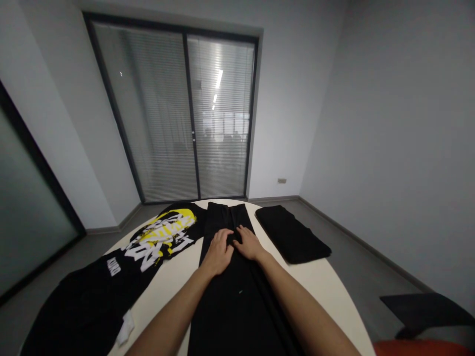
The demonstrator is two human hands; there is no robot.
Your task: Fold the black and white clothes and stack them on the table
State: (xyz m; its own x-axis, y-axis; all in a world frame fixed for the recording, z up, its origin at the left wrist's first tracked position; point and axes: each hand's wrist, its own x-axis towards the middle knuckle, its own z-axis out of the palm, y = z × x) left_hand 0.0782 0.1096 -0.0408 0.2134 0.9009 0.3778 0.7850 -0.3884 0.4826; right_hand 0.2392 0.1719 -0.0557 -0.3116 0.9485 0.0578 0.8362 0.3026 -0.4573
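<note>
The bundle looks folded, the shirt doesn't; left hand and right hand, fingers bent, pinch unclear, touch outstretched trousers

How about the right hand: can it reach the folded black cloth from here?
Probably yes: the folded black cloth lies to the right of the right hand, across a strip of tabletop, with nothing visible in the way. The hand is on the black garment.

Left forearm and right forearm, both bare, extended forward and converging; left hand and right hand, near each other, backs uppermost, fingers bent, thumbs turned inward.
</note>
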